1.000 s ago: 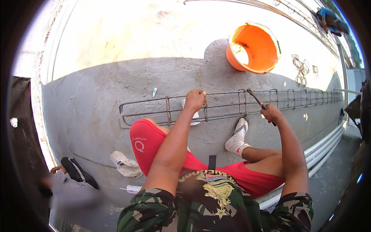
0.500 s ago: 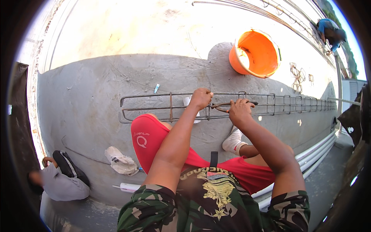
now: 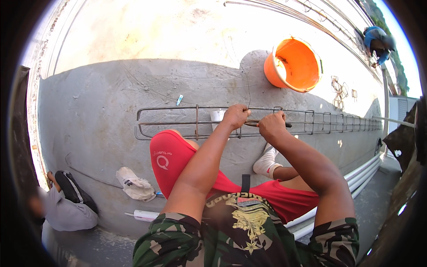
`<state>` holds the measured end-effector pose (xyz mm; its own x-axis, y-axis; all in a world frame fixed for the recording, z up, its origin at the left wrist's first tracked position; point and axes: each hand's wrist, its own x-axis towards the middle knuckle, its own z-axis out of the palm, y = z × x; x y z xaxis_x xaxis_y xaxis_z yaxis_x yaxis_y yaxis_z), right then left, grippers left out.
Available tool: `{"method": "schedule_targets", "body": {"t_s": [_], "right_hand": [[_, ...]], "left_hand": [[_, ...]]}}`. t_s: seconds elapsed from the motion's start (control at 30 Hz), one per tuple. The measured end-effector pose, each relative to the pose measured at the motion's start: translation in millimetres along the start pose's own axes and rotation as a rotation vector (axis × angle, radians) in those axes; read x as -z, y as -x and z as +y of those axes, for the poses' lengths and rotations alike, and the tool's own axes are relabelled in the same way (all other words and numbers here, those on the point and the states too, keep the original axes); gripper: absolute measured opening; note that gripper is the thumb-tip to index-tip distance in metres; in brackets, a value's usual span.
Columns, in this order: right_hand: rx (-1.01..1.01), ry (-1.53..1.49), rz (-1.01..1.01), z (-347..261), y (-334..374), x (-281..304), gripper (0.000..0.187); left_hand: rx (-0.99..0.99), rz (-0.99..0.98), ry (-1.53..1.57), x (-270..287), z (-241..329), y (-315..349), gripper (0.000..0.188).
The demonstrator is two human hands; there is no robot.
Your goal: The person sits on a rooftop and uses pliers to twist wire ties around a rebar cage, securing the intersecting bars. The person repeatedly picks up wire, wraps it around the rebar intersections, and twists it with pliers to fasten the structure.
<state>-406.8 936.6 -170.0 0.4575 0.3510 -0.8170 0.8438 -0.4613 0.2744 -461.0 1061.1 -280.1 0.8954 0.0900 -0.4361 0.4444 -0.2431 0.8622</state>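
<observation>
A long cage of steel rebar [image 3: 312, 122] with square stirrups lies on the grey concrete, crossing in front of my legs. My left hand [image 3: 235, 117] is closed at the cage, pinching a thin tie wire [image 3: 248, 91] whose loose length runs away over the floor. My right hand [image 3: 272, 126] is wrapped round the handles of a pair of pincers [image 3: 252, 123]. The pincers' head points left, close to my left fingers; its jaws are partly hidden by that hand. A white cylindrical thing [image 3: 217, 116] shows beneath the cage.
An orange bucket [image 3: 288, 81] stands beyond the cage. Bent stirrups [image 3: 340, 92] lie to its right, with long rebars [image 3: 284, 10] farther back. White pipes [image 3: 356, 180] run at the right. One person [image 3: 69, 211] sits at the left; another [image 3: 377, 43] works at the far right.
My right hand has closed more tightly round the pincers' handles and shifted slightly left. The pincers' handles have come together. My left hand has moved slightly right, and the loose wire has shifted.
</observation>
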Motion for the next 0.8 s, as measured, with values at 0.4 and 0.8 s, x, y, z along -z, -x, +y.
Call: {"method": "schedule_targets", "body": {"t_s": [0.4,0.8], "right_hand": [[0.074,-0.339,-0.677,26.8,-41.2,56.1,0.029],[-0.010,0.017,-0.162,-6.0,2.4,38.4,0.043]], "left_hand": [[-0.365,0.314,0.140,-85.5,-0.9,16.2,0.043],[-0.479,0.042,0.052,-68.7,-16.9,-0.4,0.048]]}}
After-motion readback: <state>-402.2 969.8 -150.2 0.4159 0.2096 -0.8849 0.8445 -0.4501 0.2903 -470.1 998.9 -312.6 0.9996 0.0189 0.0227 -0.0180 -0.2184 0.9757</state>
